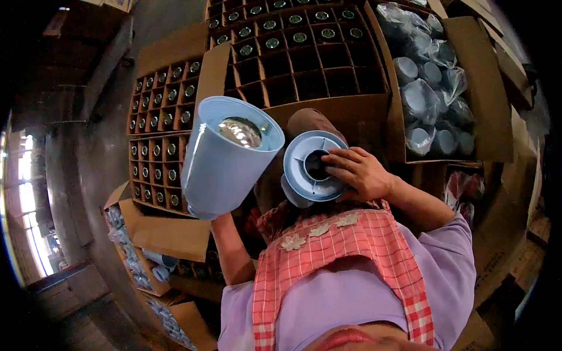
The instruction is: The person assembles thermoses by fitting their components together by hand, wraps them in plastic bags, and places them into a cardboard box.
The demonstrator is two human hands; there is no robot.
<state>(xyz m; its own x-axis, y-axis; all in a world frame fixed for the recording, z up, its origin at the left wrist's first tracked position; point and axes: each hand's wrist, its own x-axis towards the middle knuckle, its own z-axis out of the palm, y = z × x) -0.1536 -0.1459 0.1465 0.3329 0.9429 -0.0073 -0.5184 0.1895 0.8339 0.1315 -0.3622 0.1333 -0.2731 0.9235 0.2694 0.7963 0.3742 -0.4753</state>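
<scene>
A large light-blue vacuum flask body [229, 167] is held up at the left, tilted, with its wide end toward me. Inside that end shows a shiny silvery liner [241, 132]. My left hand [221, 225] supports the flask from below; its fingers are mostly hidden behind it. Just to the right, my right hand [364, 172] grips a round light-blue plastic part [298, 165] with a ribbed ring and a dark centre hole. The fingers curl over its right side into the hole. The two blue pieces are near each other, apart at their rims.
A large divided carton [328, 100] ahead holds several silvery-topped flask liners in its far rows. More divided cartons [158, 136] stand at the left. An open box [497, 117] at the right holds bagged light-blue parts [418, 99]. Another open box [170, 237] lies lower left.
</scene>
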